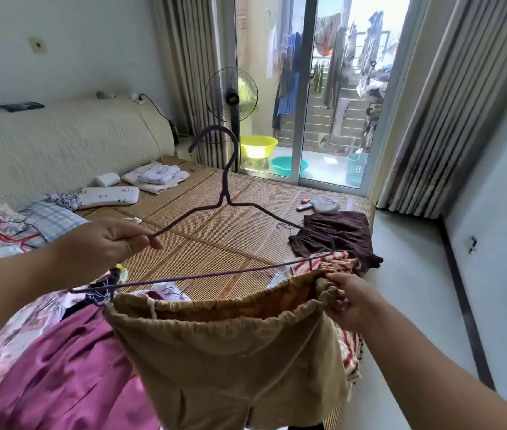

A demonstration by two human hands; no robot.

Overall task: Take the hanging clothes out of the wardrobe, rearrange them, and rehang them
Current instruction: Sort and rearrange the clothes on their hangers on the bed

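Holding a purple hanger by one sloping side, the left hand is closed tight round the wire. The right hand pinches the waistband of the tan shorts, which hang just under the hanger's bar, above a pink cloth on the bed.

1. The tan shorts run off the bottom edge, so their leg ends cannot be seen.
2. The striped cloth is mostly hidden behind the tan shorts.
3. The little things far off on the mat are too small to name.
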